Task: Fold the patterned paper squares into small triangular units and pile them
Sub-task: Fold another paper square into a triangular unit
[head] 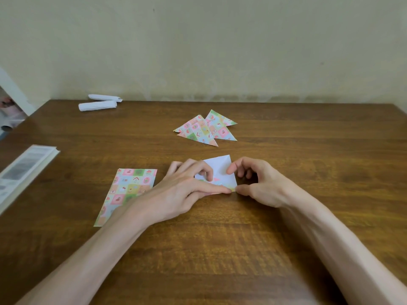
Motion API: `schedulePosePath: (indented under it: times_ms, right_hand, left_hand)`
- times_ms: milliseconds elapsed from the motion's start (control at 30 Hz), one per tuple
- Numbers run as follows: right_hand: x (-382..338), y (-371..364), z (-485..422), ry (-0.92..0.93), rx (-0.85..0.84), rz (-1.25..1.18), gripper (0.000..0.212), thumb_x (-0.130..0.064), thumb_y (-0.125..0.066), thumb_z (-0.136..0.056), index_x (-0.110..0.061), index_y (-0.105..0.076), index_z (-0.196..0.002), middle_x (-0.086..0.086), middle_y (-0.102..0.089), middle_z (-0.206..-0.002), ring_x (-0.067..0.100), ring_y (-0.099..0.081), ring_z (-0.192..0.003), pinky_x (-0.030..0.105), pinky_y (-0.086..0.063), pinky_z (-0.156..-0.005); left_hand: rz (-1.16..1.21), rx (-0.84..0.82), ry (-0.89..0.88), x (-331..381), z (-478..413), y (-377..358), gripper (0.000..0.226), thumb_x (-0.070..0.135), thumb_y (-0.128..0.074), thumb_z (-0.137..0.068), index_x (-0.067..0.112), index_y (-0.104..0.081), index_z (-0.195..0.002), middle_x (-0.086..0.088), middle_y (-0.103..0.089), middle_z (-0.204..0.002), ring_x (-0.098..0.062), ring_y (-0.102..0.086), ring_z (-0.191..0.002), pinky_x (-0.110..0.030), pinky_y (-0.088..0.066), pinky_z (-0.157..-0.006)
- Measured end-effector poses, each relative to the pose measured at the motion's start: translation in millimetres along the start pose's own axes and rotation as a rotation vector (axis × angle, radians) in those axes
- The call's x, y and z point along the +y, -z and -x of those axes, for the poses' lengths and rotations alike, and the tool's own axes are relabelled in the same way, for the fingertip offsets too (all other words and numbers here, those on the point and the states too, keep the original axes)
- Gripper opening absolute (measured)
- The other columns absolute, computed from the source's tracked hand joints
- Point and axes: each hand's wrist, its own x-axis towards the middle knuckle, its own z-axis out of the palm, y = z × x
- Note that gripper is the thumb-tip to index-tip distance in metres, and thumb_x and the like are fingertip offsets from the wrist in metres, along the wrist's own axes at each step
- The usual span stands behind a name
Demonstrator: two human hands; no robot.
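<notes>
A paper square point(220, 170) lies white side up at the middle of the wooden table point(220, 249), its near edge folded so a strip of pattern shows. My left hand point(187, 188) holds its left side, thumb along the near fold and fingers curled onto the sheet. My right hand point(253, 181) pinches the right corner, forefinger on the white face and thumb at the near corner. A stack of flat patterned sheets point(130, 188) lies to the left, partly under my left forearm. Behind, a pile of folded patterned triangles point(206, 128) rests on the table.
Two white rolled papers point(99, 104) lie at the back left by the wall. A white book or box point(24, 170) sits on the left edge. The wall runs along the table's far edge.
</notes>
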Motion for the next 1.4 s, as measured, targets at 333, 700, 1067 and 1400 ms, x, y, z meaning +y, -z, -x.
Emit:
schedulePosePath:
  times_ms: [333, 700, 1067, 1400]
  right_hand:
    - [2.0, 6.1, 5.5, -0.052, 0.047, -0.377, 0.041, 0.013, -0.055, -0.089, -0.018, -0.069, -0.111, 0.0, -0.058, -0.094, 0.008, -0.051, -0.075, 0.016, -0.045, -0.064]
    - [1.3, -0.6, 5.9, 0.015, 0.068, -0.253, 0.029, 0.003, -0.057, -0.094, -0.019, -0.07, -0.107, -0.002, -0.058, -0.083, 0.006, -0.049, -0.067, 0.013, -0.041, -0.063]
    - [5.4, -5.3, 10.6, 0.113, 0.103, -0.148, 0.018, -0.011, -0.064, -0.099, -0.026, -0.074, -0.1, -0.009, -0.062, -0.081, 0.004, -0.052, -0.071, 0.014, -0.043, -0.07]
    - [8.9, -11.5, 10.8, 0.138, 0.109, 0.087, 0.03, -0.026, -0.08, -0.085, -0.044, -0.068, -0.105, -0.015, -0.056, -0.099, 0.004, -0.052, -0.099, 0.047, -0.041, -0.105]
  left_hand:
    - [-0.148, -0.126, 0.034, 20.0, -1.8, 9.2, 0.085, 0.002, -0.035, -0.107, 0.074, -0.013, -0.148, 0.015, -0.021, -0.133, -0.008, -0.013, -0.112, -0.028, -0.015, -0.098]
    - [-0.178, -0.075, 0.017, 24.6, -2.3, 14.1, 0.077, 0.007, -0.035, -0.109, 0.072, -0.021, -0.148, 0.016, -0.022, -0.134, -0.011, -0.015, -0.119, -0.023, -0.009, -0.098]
    - [-0.055, 0.056, -0.036, 9.6, 4.9, 7.1, 0.044, 0.03, -0.048, -0.106, 0.064, -0.055, -0.134, 0.026, -0.039, -0.127, 0.011, -0.02, -0.112, -0.021, -0.015, -0.106]
    - [0.172, 0.131, 0.061, -5.8, -2.5, 2.8, 0.05, 0.033, -0.059, -0.104, 0.057, -0.046, -0.145, 0.025, -0.059, -0.113, -0.003, -0.051, -0.118, -0.029, -0.023, -0.112]
